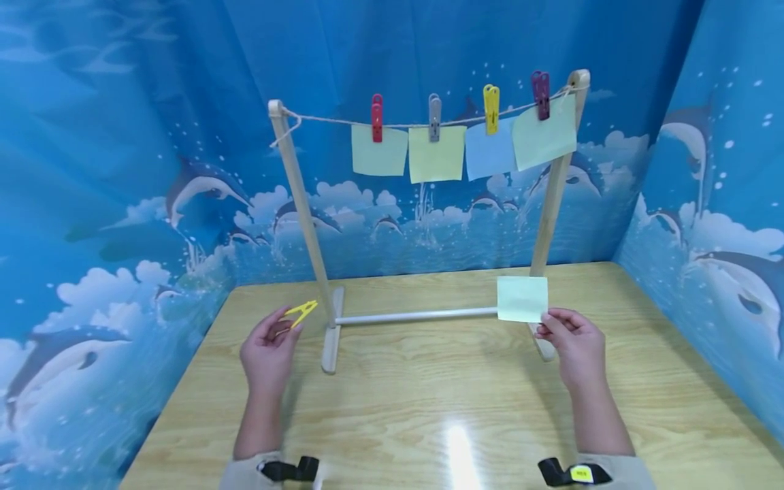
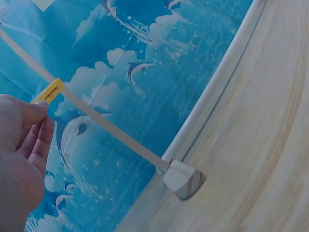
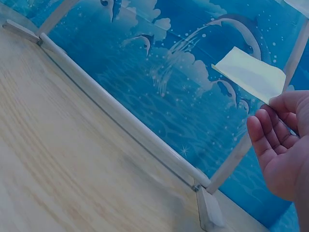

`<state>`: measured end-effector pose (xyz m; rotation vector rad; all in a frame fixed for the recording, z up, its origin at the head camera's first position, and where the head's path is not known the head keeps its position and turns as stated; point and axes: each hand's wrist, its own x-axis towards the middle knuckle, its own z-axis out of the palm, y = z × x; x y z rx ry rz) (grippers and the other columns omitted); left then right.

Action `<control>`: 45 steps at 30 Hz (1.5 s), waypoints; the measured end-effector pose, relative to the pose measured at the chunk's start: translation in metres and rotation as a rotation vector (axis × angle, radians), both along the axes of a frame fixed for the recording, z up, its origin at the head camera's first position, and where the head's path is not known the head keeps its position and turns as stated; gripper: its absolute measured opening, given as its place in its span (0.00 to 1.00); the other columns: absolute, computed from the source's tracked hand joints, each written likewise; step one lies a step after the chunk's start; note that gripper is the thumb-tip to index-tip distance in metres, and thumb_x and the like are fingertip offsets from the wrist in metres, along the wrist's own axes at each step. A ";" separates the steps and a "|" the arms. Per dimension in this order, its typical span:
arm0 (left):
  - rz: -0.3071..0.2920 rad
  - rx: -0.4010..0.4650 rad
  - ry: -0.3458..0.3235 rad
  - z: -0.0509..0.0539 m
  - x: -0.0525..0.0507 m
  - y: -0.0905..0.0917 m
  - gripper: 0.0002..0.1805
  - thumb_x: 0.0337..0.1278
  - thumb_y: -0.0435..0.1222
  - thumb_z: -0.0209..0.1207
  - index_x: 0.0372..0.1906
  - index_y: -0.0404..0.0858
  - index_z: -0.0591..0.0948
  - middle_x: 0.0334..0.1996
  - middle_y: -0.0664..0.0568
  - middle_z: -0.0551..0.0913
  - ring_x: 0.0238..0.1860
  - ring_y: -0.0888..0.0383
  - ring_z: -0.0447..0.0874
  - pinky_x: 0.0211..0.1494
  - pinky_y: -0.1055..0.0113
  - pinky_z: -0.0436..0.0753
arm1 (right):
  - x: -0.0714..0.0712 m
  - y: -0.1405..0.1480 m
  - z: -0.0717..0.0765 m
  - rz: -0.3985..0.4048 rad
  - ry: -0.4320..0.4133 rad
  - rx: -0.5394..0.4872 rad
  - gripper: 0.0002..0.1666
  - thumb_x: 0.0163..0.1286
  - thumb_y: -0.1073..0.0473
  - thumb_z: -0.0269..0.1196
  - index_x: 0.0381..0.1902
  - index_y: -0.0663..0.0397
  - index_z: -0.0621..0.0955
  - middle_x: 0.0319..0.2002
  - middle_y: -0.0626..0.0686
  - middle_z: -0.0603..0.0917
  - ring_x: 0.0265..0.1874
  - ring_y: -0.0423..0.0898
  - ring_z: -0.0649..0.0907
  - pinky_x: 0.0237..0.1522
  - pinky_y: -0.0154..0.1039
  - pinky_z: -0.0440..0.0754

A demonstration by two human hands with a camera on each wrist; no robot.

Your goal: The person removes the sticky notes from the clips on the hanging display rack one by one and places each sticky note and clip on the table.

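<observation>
Between thumb and fingers, my left hand [image 1: 271, 348] pinches a yellow clothespin [image 1: 301, 312] left of the stand's left foot. The left wrist view shows the same clothespin [image 2: 50, 92] edge-on above the thumb. My right hand [image 1: 574, 340] pinches a pale green paper note [image 1: 522, 298] by its lower right corner, in front of the right post's base. In the right wrist view that note [image 3: 253, 75] tilts up from the fingertips. Overhead, a string [image 1: 331, 120] carries several notes, among them a yellow one [image 1: 436, 155] and a blue one [image 1: 490, 148], each under a clothespin.
A wooden left post [image 1: 303, 204] and right post [image 1: 554, 204] hold the string, joined low down by a white bar [image 1: 416, 316]. Red [image 1: 376, 118], grey [image 1: 434, 117], yellow [image 1: 491, 109] and purple [image 1: 540, 95] clothespins sit along it. Behind the wooden table [image 1: 398, 401] hangs a dolphin-print curtain [image 1: 392, 224].
</observation>
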<state>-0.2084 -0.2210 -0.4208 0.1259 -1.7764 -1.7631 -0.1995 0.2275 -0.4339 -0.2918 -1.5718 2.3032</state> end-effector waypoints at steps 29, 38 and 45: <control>0.086 0.050 -0.115 -0.027 0.009 -0.035 0.23 0.45 0.16 0.66 0.51 0.22 0.79 0.26 0.58 0.84 0.28 0.69 0.83 0.36 0.79 0.82 | 0.012 0.080 -0.020 -0.038 0.041 -0.021 0.04 0.63 0.71 0.66 0.32 0.59 0.85 0.27 0.50 0.86 0.24 0.41 0.85 0.31 0.33 0.86; 0.092 0.027 -0.171 -0.032 0.004 -0.045 0.24 0.48 0.16 0.64 0.54 0.27 0.80 0.31 0.65 0.83 0.31 0.70 0.82 0.38 0.80 0.82 | 0.012 0.101 -0.022 -0.006 0.044 -0.053 0.05 0.62 0.72 0.67 0.33 0.59 0.85 0.28 0.51 0.86 0.25 0.42 0.86 0.31 0.33 0.86; 0.103 0.015 -0.200 -0.034 -0.001 -0.049 0.24 0.48 0.16 0.63 0.54 0.28 0.80 0.28 0.66 0.83 0.31 0.70 0.82 0.39 0.80 0.82 | 0.005 0.110 -0.018 -0.002 0.069 -0.088 0.05 0.62 0.73 0.66 0.33 0.61 0.85 0.29 0.51 0.86 0.25 0.43 0.86 0.30 0.35 0.86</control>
